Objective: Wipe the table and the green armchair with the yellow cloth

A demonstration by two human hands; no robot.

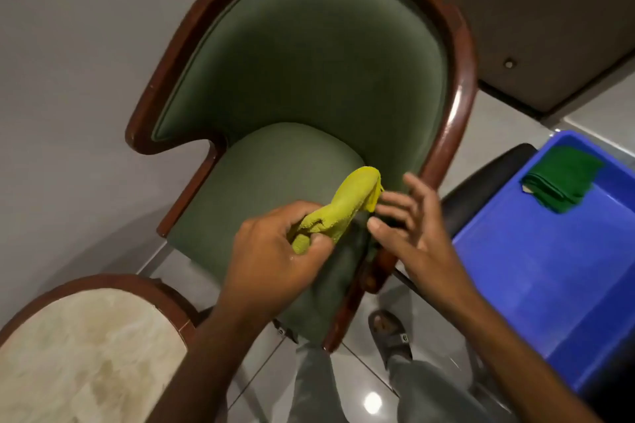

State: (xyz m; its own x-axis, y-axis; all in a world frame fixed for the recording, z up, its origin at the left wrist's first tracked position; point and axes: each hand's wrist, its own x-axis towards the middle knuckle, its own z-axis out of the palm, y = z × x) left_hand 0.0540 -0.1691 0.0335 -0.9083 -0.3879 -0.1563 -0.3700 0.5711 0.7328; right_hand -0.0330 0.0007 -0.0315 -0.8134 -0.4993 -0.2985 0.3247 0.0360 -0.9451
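Two hands (343,233), yellow cloth (347,206), green armchair (309,79), tiled floor (508,120)

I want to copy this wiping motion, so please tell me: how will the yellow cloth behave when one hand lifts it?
The yellow cloth is bunched in the left hand and its free end droops, so it is probably floppy and light. Its looped, towel-like surface suggests it grips rather than slips. The right hand is open beside it.

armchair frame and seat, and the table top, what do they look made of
Armchair frame: dark reddish wood with a glossy varnish, going by the highlights along it. Seat: matte green upholstery, possibly velvet-like. Table top: cream veined slab, probably marble or an imitation, in a wood rim.
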